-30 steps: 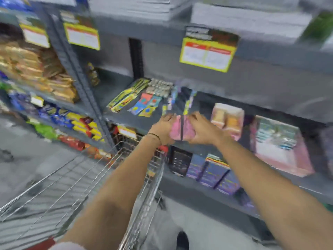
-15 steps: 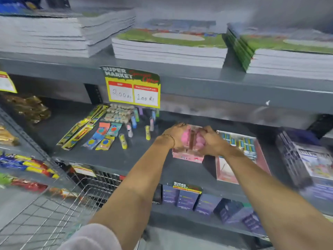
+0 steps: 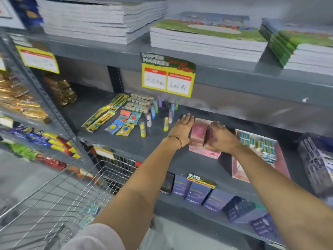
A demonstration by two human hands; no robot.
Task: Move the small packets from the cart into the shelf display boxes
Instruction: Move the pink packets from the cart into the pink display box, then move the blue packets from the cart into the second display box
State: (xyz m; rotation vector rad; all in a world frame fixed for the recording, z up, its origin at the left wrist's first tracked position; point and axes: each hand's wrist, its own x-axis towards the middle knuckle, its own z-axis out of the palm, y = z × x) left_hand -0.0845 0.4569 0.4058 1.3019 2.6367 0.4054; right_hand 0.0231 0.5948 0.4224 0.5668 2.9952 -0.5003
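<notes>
A pink display box (image 3: 204, 152) stands on the grey middle shelf (image 3: 158, 147) with a row of pink packets (image 3: 198, 132) inside it. My left hand (image 3: 181, 129) is flat and open, its palm against the left end of the packets. My right hand (image 3: 220, 139) is closed around a bundle of pink packets at the right end of the box. The wire cart (image 3: 59, 193) sits at the lower left, with a few small packets (image 3: 90, 212) visible in it.
A second pink display box (image 3: 257, 156) with blue-green packets lies right of my hands. Small tubes (image 3: 167, 123) and flat packs (image 3: 126, 123) stand to the left. A price sign (image 3: 168, 76) hangs above. Notebooks fill the top shelf; purple boxes (image 3: 196, 192) line the lower shelf.
Both hands carried the pink packets up from the cart to the pink box on the shelf. My left hand has let go and opened flat beside the packets.
</notes>
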